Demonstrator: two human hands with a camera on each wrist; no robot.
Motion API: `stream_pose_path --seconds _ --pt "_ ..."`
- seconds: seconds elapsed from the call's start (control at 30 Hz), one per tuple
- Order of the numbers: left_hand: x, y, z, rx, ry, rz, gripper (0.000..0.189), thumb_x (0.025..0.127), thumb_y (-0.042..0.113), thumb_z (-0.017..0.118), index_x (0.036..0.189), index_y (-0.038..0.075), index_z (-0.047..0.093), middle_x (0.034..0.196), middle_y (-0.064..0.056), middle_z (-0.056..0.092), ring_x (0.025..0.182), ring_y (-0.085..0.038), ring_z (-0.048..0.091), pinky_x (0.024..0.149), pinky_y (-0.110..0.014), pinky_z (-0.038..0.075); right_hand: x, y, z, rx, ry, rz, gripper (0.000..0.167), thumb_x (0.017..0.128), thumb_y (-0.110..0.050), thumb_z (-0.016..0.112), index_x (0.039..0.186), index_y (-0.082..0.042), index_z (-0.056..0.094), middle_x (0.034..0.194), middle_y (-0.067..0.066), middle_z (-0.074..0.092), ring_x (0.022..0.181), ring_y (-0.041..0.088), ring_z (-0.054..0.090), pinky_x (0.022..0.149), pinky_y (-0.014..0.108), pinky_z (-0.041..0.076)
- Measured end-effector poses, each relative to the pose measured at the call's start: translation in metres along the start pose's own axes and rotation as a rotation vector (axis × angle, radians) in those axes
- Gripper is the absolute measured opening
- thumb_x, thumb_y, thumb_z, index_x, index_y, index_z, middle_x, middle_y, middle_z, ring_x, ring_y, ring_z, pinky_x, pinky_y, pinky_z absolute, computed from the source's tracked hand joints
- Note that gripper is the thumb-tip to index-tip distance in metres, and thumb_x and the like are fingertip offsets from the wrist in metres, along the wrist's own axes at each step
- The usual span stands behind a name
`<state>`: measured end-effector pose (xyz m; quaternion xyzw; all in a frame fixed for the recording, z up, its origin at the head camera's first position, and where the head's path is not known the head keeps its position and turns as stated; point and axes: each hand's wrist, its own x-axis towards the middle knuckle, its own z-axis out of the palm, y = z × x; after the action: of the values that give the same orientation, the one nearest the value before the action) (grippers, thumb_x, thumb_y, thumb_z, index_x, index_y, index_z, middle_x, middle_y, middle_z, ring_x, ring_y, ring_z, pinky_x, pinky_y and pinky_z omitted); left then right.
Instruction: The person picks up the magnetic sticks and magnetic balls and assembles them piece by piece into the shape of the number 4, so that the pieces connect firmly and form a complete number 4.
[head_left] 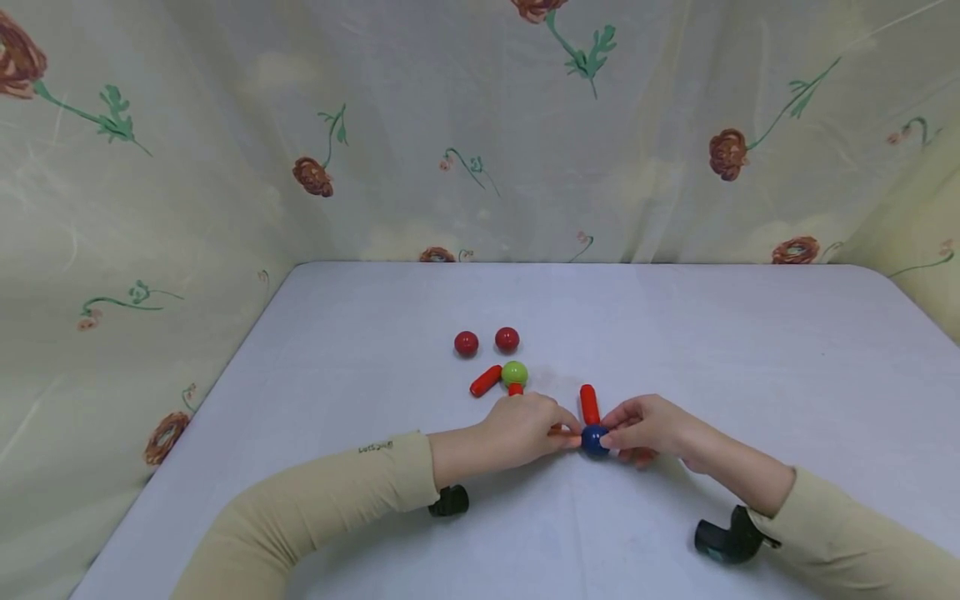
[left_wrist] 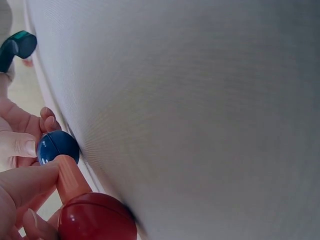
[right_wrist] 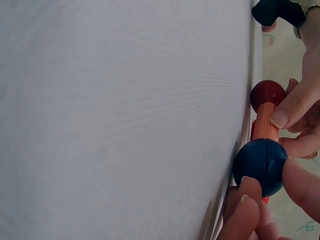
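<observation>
My left hand (head_left: 525, 427) pinches an orange rod (left_wrist: 73, 179) between thumb and fingers. At one end of the rod is a dark red ball (left_wrist: 97, 218), which my left hand covers in the head view. The rod's other end meets a blue ball (head_left: 595, 440), which my right hand (head_left: 651, 430) holds between thumb and fingers, low over the table. From the far side of the blue ball a red rod (head_left: 589, 405) points away from me.
Beyond my left hand lies a green ball (head_left: 514, 373) with a red stick (head_left: 486, 381) angled beside it and another red piece (head_left: 515, 389) in front, partly hidden. Two red balls (head_left: 467, 343) sit farther back on the white table (head_left: 712, 333). A flowered curtain (head_left: 390, 200) surrounds the table.
</observation>
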<state>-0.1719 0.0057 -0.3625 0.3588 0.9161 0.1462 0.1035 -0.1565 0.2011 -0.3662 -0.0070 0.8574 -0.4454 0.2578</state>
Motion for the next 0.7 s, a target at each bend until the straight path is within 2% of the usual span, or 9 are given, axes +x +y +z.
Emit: stream_pose_path --seconds 0.17,0.33,0.4,0.5,0.6,0.7 --pt "0.000 -0.002 0.000 -0.023 -0.008 -0.013 0.027 0.084 0.034 0.065 0.107 0.022 0.070 0.064 0.008 0.055 0.063 -0.004 0.048 0.049 -0.013 0.035 0.000 0.000 0.001 -0.010 0.007 0.004 0.033 0.081 -0.019 0.069 0.103 0.004 0.058 0.077 0.005 0.061 0.064 0.015 0.056 0.059 0.028 0.050" --pt "-0.002 -0.009 -0.010 -0.069 -0.025 -0.101 0.029 0.084 0.034 0.064 0.111 0.023 0.067 0.085 0.008 0.065 0.071 -0.004 0.052 0.054 -0.014 0.039 0.001 0.000 0.001 -0.019 0.014 0.012 0.033 0.081 -0.018 0.069 0.103 0.003 0.058 0.078 0.005 0.062 0.064 0.015 0.057 0.059 0.028 0.051" --pt "-0.003 -0.014 -0.019 -0.085 -0.006 -0.153 0.029 0.084 0.030 0.065 0.113 0.024 0.066 0.093 0.007 0.065 0.072 -0.005 0.053 0.056 -0.014 0.041 0.001 0.001 0.001 -0.023 0.016 0.018 0.033 0.080 -0.018 0.069 0.103 0.003 0.059 0.078 0.005 0.062 0.064 0.015 0.057 0.059 0.028 0.051" --pt "-0.005 -0.023 -0.036 -0.121 0.070 -0.213 0.029 0.084 0.022 0.066 0.113 0.022 0.065 0.094 0.003 0.064 0.068 -0.007 0.054 0.054 -0.015 0.043 0.002 0.001 0.001 -0.027 0.018 0.026 0.033 0.080 -0.018 0.070 0.103 0.003 0.059 0.079 0.005 0.062 0.065 0.015 0.056 0.060 0.028 0.051" --pt "-0.007 -0.035 -0.051 -0.139 0.145 -0.243 0.029 0.084 0.019 0.066 0.113 0.019 0.065 0.093 0.001 0.064 0.064 -0.010 0.053 0.051 -0.017 0.042 0.002 0.001 0.001 -0.027 0.017 0.029 0.033 0.080 -0.018 0.069 0.104 0.003 0.058 0.081 0.005 0.062 0.066 0.015 0.057 0.060 0.028 0.051" --pt "-0.008 -0.047 -0.061 -0.132 0.175 -0.278 0.028 0.086 0.018 0.064 0.113 0.017 0.064 0.094 -0.001 0.063 0.065 -0.012 0.052 0.051 -0.018 0.041 0.001 0.002 0.001 -0.025 0.015 0.029 0.033 0.081 -0.018 0.069 0.104 0.003 0.058 0.082 0.005 0.062 0.066 0.015 0.057 0.061 0.028 0.051"
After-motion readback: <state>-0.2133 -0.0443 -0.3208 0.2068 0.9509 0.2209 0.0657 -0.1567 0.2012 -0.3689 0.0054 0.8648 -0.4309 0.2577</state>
